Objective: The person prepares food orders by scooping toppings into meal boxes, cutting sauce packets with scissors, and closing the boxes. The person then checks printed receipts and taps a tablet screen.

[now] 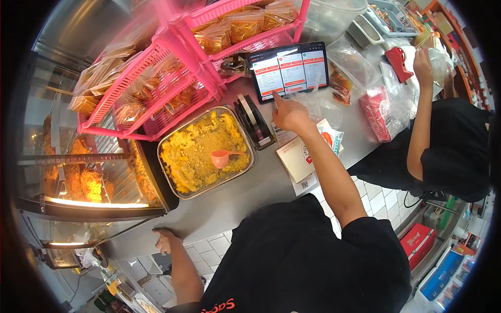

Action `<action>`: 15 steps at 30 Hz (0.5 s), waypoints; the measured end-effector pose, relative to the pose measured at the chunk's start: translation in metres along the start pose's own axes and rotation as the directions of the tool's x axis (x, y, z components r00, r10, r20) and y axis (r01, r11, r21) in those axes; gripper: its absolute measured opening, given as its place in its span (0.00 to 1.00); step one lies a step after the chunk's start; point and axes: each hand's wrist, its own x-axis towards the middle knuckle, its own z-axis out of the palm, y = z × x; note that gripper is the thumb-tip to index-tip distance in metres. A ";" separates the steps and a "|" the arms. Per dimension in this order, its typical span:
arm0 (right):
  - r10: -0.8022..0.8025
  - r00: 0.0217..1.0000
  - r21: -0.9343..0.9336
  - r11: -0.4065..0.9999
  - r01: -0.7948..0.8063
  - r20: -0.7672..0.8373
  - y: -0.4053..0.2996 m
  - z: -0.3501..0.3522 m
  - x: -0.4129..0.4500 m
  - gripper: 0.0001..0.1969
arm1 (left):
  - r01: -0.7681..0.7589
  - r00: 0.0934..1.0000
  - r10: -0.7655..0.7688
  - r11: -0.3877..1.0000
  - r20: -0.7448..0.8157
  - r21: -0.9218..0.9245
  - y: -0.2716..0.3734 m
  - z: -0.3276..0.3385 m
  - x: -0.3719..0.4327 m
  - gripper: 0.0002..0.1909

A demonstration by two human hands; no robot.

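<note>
My right hand (291,113) has its index finger stretched onto the lower part of a tablet (289,70), the other fingers curled and holding nothing. Several order-like panels with red buttons fill the tablet's screen. At the steel counter's (211,215) front edge, my left hand (167,240) rests with its fingers partly bent and nothing seen in it. Between my hands lies a metal tray (203,189) of crumbly yellow food (184,144), with a pink scoop (220,158) on top. A black tape dispenser (254,121) stands between tray and tablet.
Pink plastic racks (156,47) with bagged sauces stand behind the tray. A lit glass warmer (90,168) holds fried chicken at left. Printed paper bags (297,156) lie under my right forearm. At right, a co-worker (450,144) handles a clear plastic bag near a red tape dispenser (398,64).
</note>
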 end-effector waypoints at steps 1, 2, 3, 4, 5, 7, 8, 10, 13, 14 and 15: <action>0.013 0.999 -0.010 1.000 -0.013 0.029 -0.001 -0.001 0.001 0.33 | 0.003 1.000 -0.003 1.000 0.008 -0.006 0.000 -0.002 -0.002 0.52; 0.013 0.999 -0.010 1.000 -0.012 0.030 -0.001 -0.001 0.003 0.33 | 0.003 1.000 -0.003 1.000 0.007 -0.006 0.000 -0.003 -0.004 0.52; 0.011 0.999 -0.009 1.000 -0.011 0.032 0.001 0.000 0.005 0.34 | 0.002 1.000 -0.001 0.999 0.023 -0.032 0.001 -0.006 -0.007 0.52; 0.009 0.999 -0.007 1.000 -0.009 0.035 0.002 0.002 0.008 0.34 | 0.001 0.999 0.001 0.998 0.039 -0.058 0.001 -0.008 -0.009 0.52; 0.010 0.999 -0.006 1.000 -0.010 0.035 0.005 0.006 0.012 0.34 | 0.000 0.999 0.003 0.998 0.039 -0.058 0.001 -0.009 -0.011 0.52; -0.015 1.000 -0.003 1.000 0.015 -0.019 0.006 0.010 0.016 0.36 | -0.002 0.999 0.005 0.998 0.032 -0.070 0.004 -0.016 -0.019 0.51; -0.013 1.000 -0.002 1.000 0.013 -0.020 0.008 0.012 0.017 0.36 | -0.004 0.999 0.006 0.997 0.032 -0.071 0.004 -0.016 -0.018 0.51; 0.015 0.998 -0.020 1.000 -0.014 0.057 0.002 0.004 0.014 0.34 | 0.013 0.999 -0.011 0.999 0.047 -0.044 0.003 -0.016 -0.015 0.51; 0.011 0.999 -0.019 1.000 -0.010 0.053 0.003 0.005 0.014 0.35 | 0.012 0.999 -0.010 0.999 0.047 -0.047 0.004 -0.017 -0.015 0.51; 0.012 0.999 -0.017 1.000 -0.011 0.052 0.004 0.005 0.014 0.35 | 0.010 0.999 -0.008 0.999 0.047 -0.048 0.003 -0.013 -0.012 0.51; 0.003 0.999 -0.017 1.000 -0.002 0.046 0.004 0.005 0.014 0.35 | 0.004 0.999 -0.002 0.999 0.034 -0.035 0.002 -0.011 -0.009 0.52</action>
